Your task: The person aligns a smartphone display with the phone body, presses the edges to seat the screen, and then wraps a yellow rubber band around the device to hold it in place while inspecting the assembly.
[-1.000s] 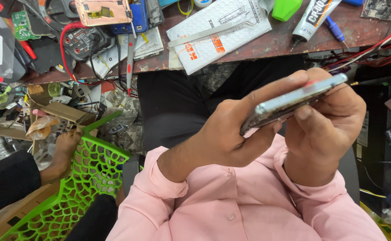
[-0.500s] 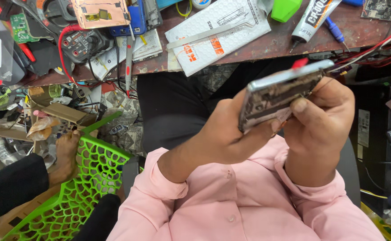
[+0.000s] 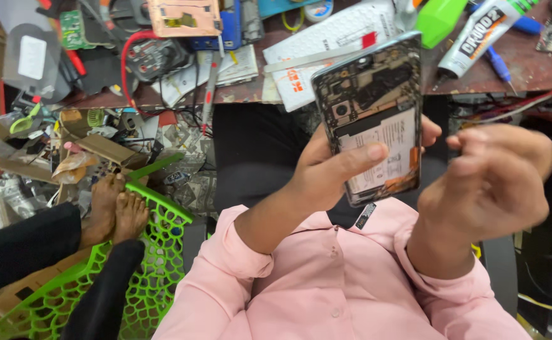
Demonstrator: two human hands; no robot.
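My left hand point(image 3: 325, 177) grips an opened smartphone point(image 3: 376, 119) upright in front of my pink shirt. Its back cover is off, so the circuit board, camera module and pale battery face me. My thumb lies across the battery and my fingers wrap behind the frame. A small black tab hangs from the phone's lower edge. My right hand point(image 3: 496, 182) is off the phone, just to its right, blurred, with the fingers curled into a loose fist. I see nothing in it.
The brown workbench edge point(image 3: 477, 79) runs along the top, crowded with a white glue tube point(image 3: 477, 31), a blue pen point(image 3: 497, 63), a white printed pad point(image 3: 326, 44), a copper-coloured board point(image 3: 184, 16) and red wires. Another person's bare feet point(image 3: 115, 211) rest on a green plastic basket point(image 3: 156, 264) at lower left.
The phone has turned from edge-on to upright with its open back facing me. My right hand has let go of it and pulled away to the right.
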